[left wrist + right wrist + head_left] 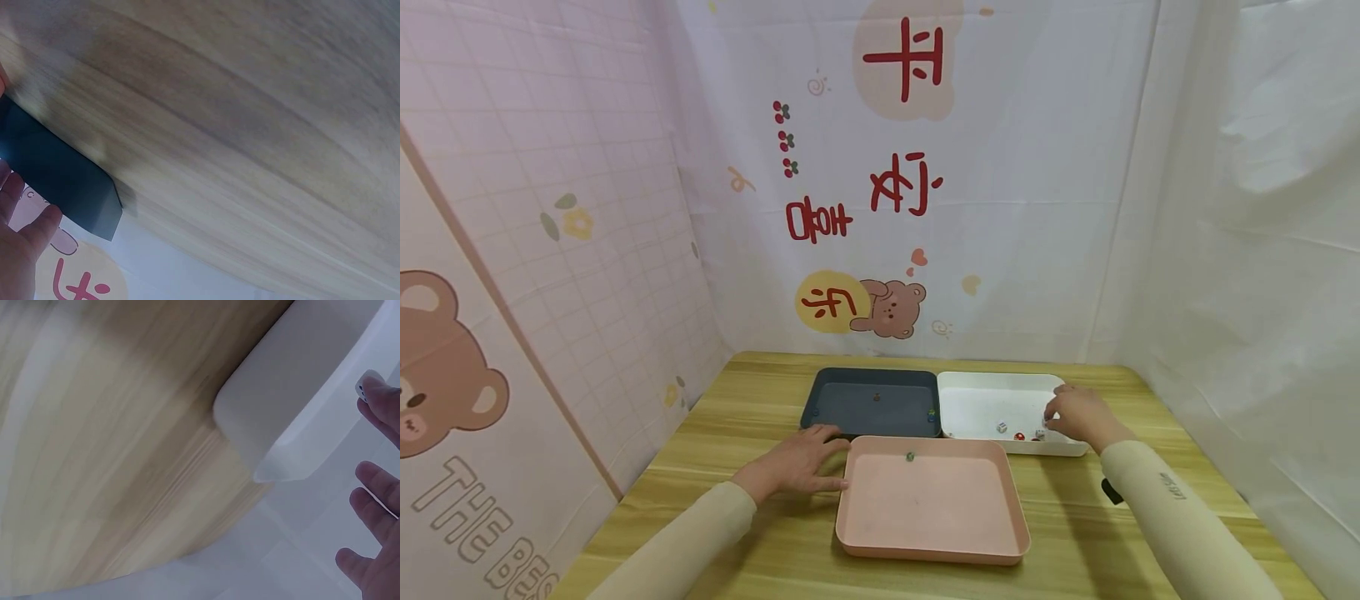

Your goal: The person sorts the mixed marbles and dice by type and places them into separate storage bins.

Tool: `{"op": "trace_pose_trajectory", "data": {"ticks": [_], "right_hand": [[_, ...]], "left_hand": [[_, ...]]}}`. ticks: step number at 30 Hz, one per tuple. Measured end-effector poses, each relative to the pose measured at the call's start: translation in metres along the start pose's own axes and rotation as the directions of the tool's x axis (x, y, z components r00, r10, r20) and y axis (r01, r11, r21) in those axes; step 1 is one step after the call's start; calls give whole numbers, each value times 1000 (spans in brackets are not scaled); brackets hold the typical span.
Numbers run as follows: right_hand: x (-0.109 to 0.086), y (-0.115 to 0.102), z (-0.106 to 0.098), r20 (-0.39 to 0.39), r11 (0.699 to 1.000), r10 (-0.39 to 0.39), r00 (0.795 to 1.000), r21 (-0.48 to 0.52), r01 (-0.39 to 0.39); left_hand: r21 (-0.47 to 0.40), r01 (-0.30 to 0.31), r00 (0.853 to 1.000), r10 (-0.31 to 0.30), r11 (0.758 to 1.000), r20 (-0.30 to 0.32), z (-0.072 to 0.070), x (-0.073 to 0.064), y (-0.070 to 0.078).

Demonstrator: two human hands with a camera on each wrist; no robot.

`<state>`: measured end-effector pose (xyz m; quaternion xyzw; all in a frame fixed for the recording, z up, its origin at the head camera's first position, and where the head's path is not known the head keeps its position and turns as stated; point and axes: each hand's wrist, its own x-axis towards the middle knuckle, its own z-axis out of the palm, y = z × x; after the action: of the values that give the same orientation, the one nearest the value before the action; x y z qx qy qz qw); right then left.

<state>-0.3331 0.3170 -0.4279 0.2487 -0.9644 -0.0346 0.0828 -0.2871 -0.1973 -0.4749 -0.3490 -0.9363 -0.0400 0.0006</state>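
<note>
My right hand (1078, 414) reaches over the right end of the white tray (970, 380). Its thumb and a fingertip pinch a white die (362, 386) with dark pips, just above the tray in the right wrist view; the other fingers are spread. Below it in the tray lie white dice, one of them a white die (1002, 427), and a red die (1019, 437). My left hand (797, 462) rests with loosely extended fingers at the left rim of the pink tray (925, 552), its thumb touching that rim. One small green piece (910, 457) lies inside the pink tray.
A dark blue tray (872, 377) stands left of the white tray, behind the pink one, with a few small pieces inside, among them a brownish piece (877, 397). All trays stand on a wooden table (737, 400), with printed cloth (1022, 208) hanging behind and at both sides.
</note>
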Motion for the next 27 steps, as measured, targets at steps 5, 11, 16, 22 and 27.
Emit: {"op": "trace_pose_trajectory", "data": {"ticks": [5, 11, 16, 22, 27], "right_hand": [[-8, 10, 2, 25, 997, 71, 997, 18, -72], [-12, 15, 7, 54, 989, 141, 989, 30, -143], [-13, 15, 11, 73, 987, 157, 985, 34, -160], [-10, 11, 16, 60, 989, 137, 989, 55, -141], [-6, 4, 18, 32, 989, 119, 992, 80, -121]], "left_hand": [[4, 3, 1000, -3, 1000, 0, 0, 0, 0], [2, 3, 1000, -3, 1000, 3, 0, 1, 0], [3, -1, 1000, 1, 1000, 5, 0, 1, 0], [1, 0, 1000, 0, 1000, 9, -1, 1, 1], [6, 1, 1000, -1, 1000, 9, -1, 1, 1]]}}
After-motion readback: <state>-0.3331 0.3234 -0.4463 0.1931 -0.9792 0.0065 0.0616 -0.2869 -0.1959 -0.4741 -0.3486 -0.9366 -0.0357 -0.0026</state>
